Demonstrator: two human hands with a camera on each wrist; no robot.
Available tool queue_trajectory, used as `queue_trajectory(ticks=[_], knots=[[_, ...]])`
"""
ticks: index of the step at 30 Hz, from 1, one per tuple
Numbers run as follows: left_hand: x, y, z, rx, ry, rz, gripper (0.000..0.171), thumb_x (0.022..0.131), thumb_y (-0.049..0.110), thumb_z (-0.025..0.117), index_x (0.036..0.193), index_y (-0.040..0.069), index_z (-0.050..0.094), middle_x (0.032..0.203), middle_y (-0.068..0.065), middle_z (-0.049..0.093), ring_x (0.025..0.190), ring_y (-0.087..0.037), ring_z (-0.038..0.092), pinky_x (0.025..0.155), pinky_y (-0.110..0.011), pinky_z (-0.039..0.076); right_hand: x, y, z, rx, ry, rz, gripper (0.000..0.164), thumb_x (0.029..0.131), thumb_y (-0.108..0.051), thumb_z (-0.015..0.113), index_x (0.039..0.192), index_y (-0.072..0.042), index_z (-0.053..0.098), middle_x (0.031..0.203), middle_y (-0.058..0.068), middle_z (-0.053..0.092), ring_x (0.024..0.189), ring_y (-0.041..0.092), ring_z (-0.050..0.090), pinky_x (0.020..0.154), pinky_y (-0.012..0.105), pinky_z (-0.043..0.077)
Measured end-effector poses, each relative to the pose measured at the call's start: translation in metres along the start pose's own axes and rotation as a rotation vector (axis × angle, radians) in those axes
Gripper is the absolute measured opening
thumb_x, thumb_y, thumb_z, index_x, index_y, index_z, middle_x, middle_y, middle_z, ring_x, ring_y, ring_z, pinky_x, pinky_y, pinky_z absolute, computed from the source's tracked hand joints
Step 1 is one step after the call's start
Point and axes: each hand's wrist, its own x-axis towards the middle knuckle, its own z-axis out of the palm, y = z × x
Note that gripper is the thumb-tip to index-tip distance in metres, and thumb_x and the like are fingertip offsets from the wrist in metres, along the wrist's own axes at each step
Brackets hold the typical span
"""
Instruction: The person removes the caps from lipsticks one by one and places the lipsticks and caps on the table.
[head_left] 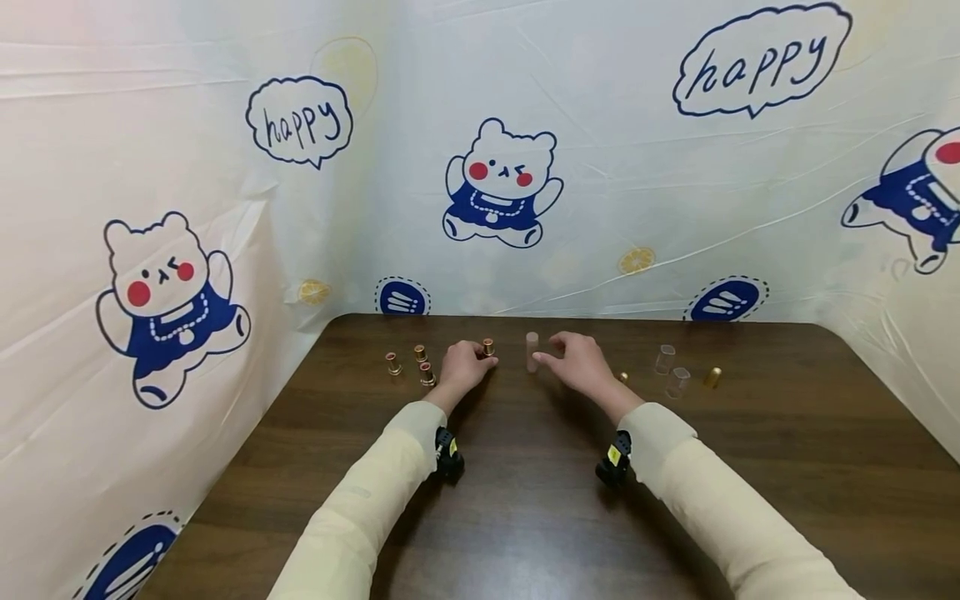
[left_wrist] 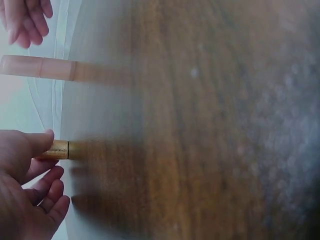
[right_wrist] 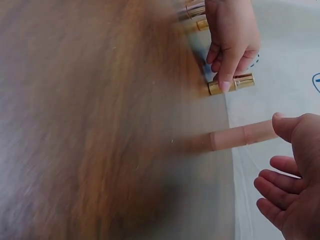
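My left hand (head_left: 461, 367) pinches a small gold lipstick tube (head_left: 488, 347) between thumb and fingers, low at the tabletop. In the right wrist view that gold tube stands upright on the wood with a shiny upper part. To its right stands a slim pinkish, see-through tube (head_left: 532, 353) with a seam around its middle. My right hand (head_left: 581, 364) is just right of this pinkish tube, fingers loosely bent and apart. In the right wrist view its thumb overlaps the tube's top end.
Several gold lipstick tubes (head_left: 426, 373) stand left of my left hand. Right of my right hand are two clear caps (head_left: 678, 382), a gold piece (head_left: 713, 377) and another small gold piece (head_left: 623, 377) partly behind the wrist. A printed curtain (head_left: 600, 208) hangs behind the dark wooden table (head_left: 517, 500).
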Motion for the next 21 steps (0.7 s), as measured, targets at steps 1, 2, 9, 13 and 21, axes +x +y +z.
queue_trajectory(ticks=[1, 2, 9, 13, 21], knots=[[0.0, 0.0, 0.0, 0.004, 0.0, 0.001, 0.019, 0.089, 0.025, 0.073, 0.09, 0.006, 0.074, 0.085, -0.006, 0.069, 0.076, -0.022, 0.06, 0.075, -0.039, 0.049, 0.002, -0.001, 0.002, 0.005, -0.002, 0.003, 0.051, 0.092, -0.038, 0.068, 0.124, 0.001, 0.061, 0.12, 0.018, 0.062, 0.111, 0.032, 0.058, 0.09, 0.046, 0.047], [0.001, 0.0, 0.001, 0.009, 0.0, 0.002, 0.019, 0.089, 0.025, 0.073, 0.09, 0.006, 0.074, 0.085, -0.006, 0.069, 0.077, -0.022, 0.06, 0.075, -0.039, 0.049, 0.004, -0.002, 0.003, 0.01, -0.005, 0.006, 0.051, 0.092, -0.038, 0.068, 0.124, 0.001, 0.061, 0.12, 0.018, 0.062, 0.111, 0.032, 0.058, 0.09, 0.046, 0.048], [0.002, -0.001, 0.001, 0.022, 0.002, 0.002, 0.02, 0.089, 0.027, 0.073, 0.09, 0.007, 0.074, 0.085, -0.005, 0.069, 0.076, -0.021, 0.06, 0.074, -0.038, 0.049, 0.011, -0.01, 0.009, 0.029, 0.0, 0.006, 0.049, 0.09, -0.036, 0.07, 0.122, 0.001, 0.062, 0.117, 0.017, 0.063, 0.107, 0.031, 0.059, 0.088, 0.045, 0.048], [0.002, -0.001, 0.001, 0.022, 0.002, 0.008, 0.021, 0.088, 0.028, 0.074, 0.092, 0.007, 0.073, 0.086, -0.005, 0.069, 0.077, -0.021, 0.061, 0.075, -0.039, 0.05, 0.013, -0.013, 0.012, 0.018, -0.003, 0.024, 0.05, 0.09, -0.037, 0.07, 0.122, 0.001, 0.062, 0.117, 0.017, 0.063, 0.104, 0.03, 0.059, 0.086, 0.045, 0.048], [-0.001, 0.0, -0.001, 0.004, -0.003, 0.018, 0.023, 0.088, 0.027, 0.074, 0.097, 0.006, 0.07, 0.088, -0.006, 0.066, 0.079, -0.022, 0.06, 0.076, -0.039, 0.05, 0.016, -0.018, 0.016, 0.007, 0.009, 0.019, 0.037, 0.091, -0.035, 0.07, 0.107, -0.002, 0.066, 0.095, 0.011, 0.063, 0.081, 0.026, 0.057, 0.069, 0.039, 0.046]])
